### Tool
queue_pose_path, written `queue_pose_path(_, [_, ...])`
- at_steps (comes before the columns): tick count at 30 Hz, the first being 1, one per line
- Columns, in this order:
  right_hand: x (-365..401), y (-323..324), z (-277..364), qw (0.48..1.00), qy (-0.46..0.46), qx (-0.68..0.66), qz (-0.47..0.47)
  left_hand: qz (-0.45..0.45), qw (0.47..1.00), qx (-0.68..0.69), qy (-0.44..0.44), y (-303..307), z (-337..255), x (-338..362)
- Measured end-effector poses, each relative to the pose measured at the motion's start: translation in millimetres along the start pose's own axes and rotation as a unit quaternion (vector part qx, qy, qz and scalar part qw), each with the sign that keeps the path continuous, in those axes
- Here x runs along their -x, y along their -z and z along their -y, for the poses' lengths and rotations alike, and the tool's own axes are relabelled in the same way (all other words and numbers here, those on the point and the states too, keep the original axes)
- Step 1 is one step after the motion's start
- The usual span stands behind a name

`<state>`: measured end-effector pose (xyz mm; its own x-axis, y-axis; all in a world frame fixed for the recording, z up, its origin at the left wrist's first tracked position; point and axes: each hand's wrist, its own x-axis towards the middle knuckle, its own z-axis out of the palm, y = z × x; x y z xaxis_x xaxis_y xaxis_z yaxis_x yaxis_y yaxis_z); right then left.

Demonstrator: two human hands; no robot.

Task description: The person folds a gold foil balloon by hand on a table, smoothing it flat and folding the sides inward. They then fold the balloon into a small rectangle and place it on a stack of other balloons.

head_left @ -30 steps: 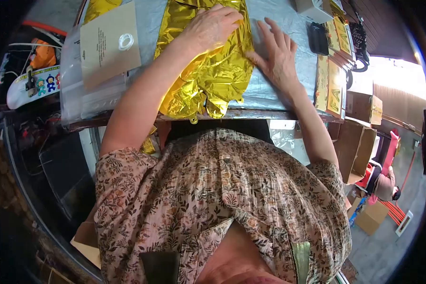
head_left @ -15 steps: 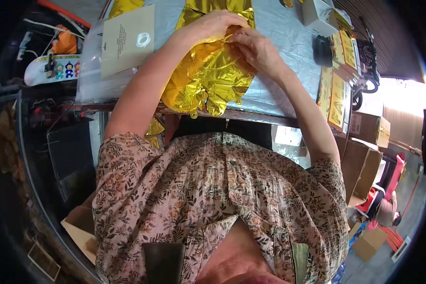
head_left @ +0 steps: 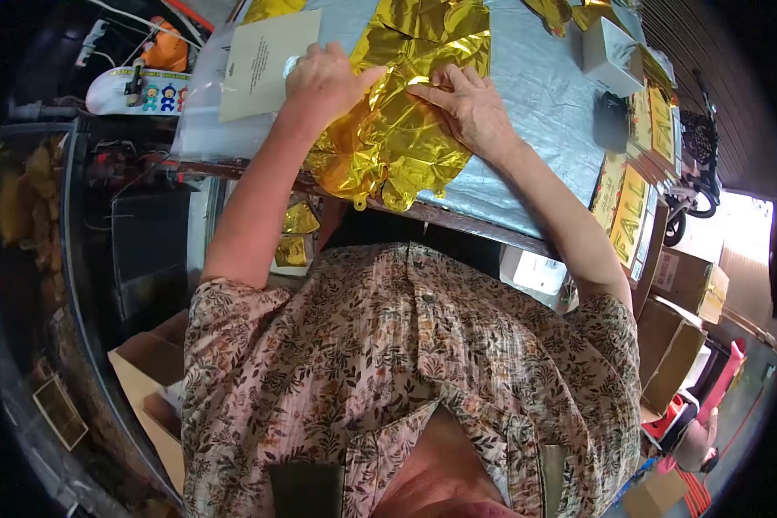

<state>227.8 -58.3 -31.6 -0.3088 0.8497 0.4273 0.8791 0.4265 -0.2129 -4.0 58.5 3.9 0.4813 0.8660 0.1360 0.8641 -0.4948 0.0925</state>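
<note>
Gold foil point(head_left: 406, 129) top beyond frame

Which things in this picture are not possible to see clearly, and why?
Head view: the print on the beige card is too small to read.
Head view: the gold foil is cut off by the top edge.
Head view: whether the left hand grips anything is hidden by its own knuckles.
</note>
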Motion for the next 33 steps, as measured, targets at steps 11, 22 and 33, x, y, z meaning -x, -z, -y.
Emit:
queue_pose_path(11, [3, -3, -4, 1.0, 0.001, 0.01, 0.008, 0.225, 0.964, 0.11, 0.092, 5, 6, -35])
queue_pose_path(22, [2, -9, -5, 1.0, 0.004, 0.016, -0.015, 0.227, 0.964, 0.123, 0.069, 3, 1, -36])
queue_pose_path(33, [3, -7, -5, 0.999, 0.007, 0.035, -0.003, 0.287, 0.882, 0.374, 0.005, 27, -24, -34])
